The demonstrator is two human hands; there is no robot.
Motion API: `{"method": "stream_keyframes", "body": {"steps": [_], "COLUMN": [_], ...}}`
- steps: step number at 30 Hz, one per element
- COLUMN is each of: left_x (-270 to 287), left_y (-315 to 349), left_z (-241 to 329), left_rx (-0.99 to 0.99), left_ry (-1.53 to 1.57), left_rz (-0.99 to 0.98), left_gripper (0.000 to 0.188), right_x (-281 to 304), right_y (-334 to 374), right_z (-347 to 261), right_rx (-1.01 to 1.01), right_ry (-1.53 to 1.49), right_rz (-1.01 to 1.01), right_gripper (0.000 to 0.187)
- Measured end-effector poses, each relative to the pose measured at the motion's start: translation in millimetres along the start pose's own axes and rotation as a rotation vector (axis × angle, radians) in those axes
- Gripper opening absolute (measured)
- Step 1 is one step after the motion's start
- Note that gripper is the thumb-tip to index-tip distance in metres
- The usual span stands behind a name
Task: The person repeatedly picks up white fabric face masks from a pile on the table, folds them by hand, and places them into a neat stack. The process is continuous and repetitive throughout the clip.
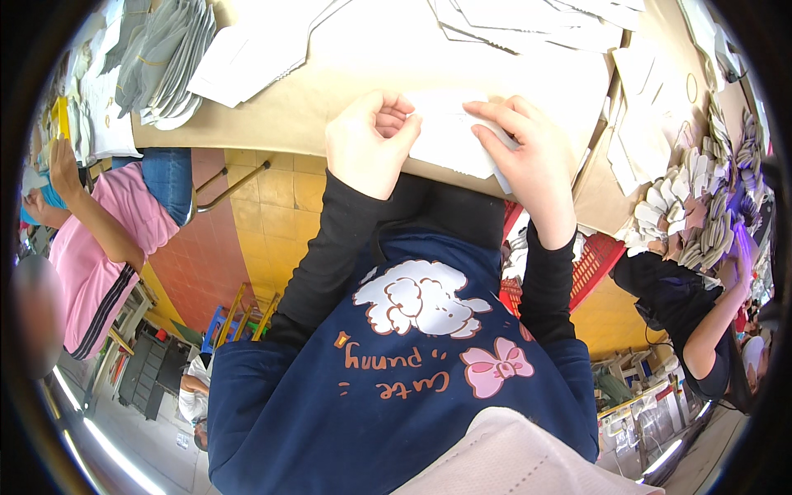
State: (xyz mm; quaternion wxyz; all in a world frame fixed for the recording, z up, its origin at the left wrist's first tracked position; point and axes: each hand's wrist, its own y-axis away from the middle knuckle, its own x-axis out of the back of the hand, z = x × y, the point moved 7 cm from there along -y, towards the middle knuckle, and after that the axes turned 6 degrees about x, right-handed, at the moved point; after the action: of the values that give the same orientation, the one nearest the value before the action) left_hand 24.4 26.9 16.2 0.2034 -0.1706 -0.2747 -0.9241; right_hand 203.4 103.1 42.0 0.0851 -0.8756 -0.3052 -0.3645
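Observation:
A flat white cut piece [450, 136] lies at the near edge of the beige table [305, 124], between my two hands. My left hand [369, 144] is closed, thumb and forefinger pinched at the left edge of the piece; the other fingers curl into the palm. My right hand [532, 153] rests at the right side of the piece, its forefinger and thumb apart and their tips on or just above the surface. A grey-white edge of material shows under my right hand. Whether the piece is paper, fabric or leather I cannot tell.
Bundled grey cut pieces [165, 62] stand at the far left, beside larger white pieces [256, 54]. More white pieces [536, 25] lie along the back. Stacked pieces [676, 202] crowd the right, near a red basket [596, 268]. Co-workers sit on both sides.

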Motion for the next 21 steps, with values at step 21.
{"method": "stream_keyframes", "body": {"steps": [21], "left_x": [-4.5], "left_y": [10.9], "left_z": [0.8], "left_rx": [-0.255], "left_ry": [-0.413], "left_rz": [0.142], "left_gripper": [0.016], "right_x": [-6.2], "right_y": [-7.6], "right_z": [-19.7], "right_rx": [0.236], "right_ry": [0.439], "right_rz": [-0.005], "right_gripper": [0.038]}}
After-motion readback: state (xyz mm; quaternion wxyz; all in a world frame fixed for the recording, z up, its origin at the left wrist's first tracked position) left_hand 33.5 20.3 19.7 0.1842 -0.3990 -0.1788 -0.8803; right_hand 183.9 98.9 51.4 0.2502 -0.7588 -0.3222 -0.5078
